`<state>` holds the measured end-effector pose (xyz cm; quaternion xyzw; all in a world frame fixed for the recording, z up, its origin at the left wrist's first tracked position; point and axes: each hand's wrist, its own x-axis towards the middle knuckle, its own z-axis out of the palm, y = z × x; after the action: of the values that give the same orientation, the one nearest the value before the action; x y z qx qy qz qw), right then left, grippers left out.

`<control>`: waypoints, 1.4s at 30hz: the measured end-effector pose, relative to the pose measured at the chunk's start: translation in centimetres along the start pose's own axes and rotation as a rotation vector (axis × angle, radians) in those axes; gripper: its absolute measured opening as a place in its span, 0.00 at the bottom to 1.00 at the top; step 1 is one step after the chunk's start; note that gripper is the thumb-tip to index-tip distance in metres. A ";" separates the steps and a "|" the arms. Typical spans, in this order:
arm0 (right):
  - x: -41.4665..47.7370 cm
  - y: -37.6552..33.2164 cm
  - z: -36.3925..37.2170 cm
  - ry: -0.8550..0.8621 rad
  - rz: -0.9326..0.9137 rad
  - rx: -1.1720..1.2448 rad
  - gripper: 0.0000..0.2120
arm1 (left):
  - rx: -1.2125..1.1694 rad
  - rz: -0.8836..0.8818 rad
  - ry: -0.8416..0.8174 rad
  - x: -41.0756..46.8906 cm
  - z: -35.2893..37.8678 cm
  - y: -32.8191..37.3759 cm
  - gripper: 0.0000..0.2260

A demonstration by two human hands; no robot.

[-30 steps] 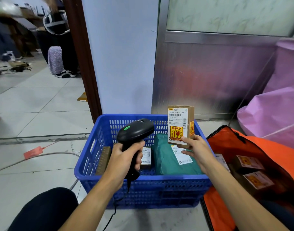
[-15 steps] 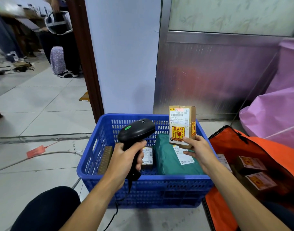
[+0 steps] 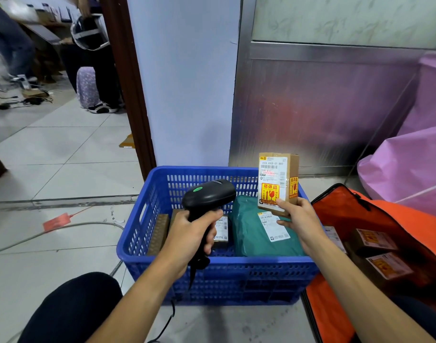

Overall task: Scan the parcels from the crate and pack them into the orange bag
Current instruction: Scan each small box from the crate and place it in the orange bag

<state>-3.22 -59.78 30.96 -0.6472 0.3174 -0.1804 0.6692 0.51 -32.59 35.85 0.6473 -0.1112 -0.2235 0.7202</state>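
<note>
On my feed the left hand (image 3: pixel 192 233) was clenched round the grip of the black scanner (image 3: pixel 208 196), whose head, with a green spot on top, pointed right toward the brown cardboard parcel (image 3: pixel 277 181). The right hand (image 3: pixel 298 219) held that parcel upright by its lower end, thumb on the labelled face and fingers curled behind it, above the far right corner of the blue crate (image 3: pixel 224 276). Its white shipping label and yellow-and-red sticker faced me, and a faint reddish tint lay across the barcode. The crate stood on the tiled floor. Inside it lay a green soft parcel (image 3: pixel 256 233) with a white label, a small labelled box (image 3: pixel 221 230) partly hidden by the left hand, and a strip of corrugated cardboard (image 3: pixel 160 231) on edge by the left wall. The scanner's cable (image 3: pixel 172 315) hung down in front of the crate. Just right of the crate the orange bag (image 3: pixel 335 211) lay open, and in it I saw two brown boxes — one box (image 3: pixel 374 240) behind the other box (image 3: pixel 390 267). Pink sacks (image 3: pixel 409 169) stood beyond the bag.
</note>
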 end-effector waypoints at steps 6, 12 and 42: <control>0.0 0.1 0.1 0.087 0.008 -0.026 0.18 | -0.081 -0.061 -0.063 -0.2 0.0 0.1 0.14; 0.1 0.3 0.2 0.108 0.043 -0.052 0.19 | -0.131 -0.039 -0.061 -0.2 0.1 0.3 0.14; 0.2 0.4 0.3 0.098 0.040 -0.042 0.15 | -0.057 -0.013 -0.005 0.1 -0.2 -0.1 0.12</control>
<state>-2.96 -59.62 30.49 -0.6448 0.3664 -0.1920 0.6427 0.71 -32.45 35.70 0.6268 -0.1022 -0.2329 0.7365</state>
